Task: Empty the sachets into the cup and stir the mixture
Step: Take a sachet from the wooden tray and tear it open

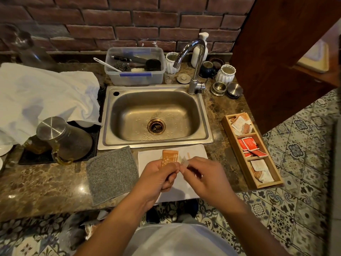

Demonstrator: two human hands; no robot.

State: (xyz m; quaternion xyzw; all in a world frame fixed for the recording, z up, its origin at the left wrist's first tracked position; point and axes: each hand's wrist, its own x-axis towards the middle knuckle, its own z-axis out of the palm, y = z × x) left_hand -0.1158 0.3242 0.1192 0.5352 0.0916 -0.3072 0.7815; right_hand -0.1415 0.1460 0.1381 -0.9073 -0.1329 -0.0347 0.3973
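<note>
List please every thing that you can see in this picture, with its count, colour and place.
sachet: one, orange, held over the white mat
white mat: one, front counter edge
grey cloth: one, left of the mat
sink: one, steel, centre
tap: one, chrome, behind the sink
plastic tub: one, clear, behind the sink
wooden tray: one, three compartments of sachets, right
jug: one, steel lid, left
left hand: holds the sachet
right hand: fingers pinch its torn end

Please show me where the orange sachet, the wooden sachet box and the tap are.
orange sachet (169,157): head view, on its printed front above the fingers.
wooden sachet box (232,143): head view, on its left wall.
tap (200,58): head view, on its curved spout.
</note>
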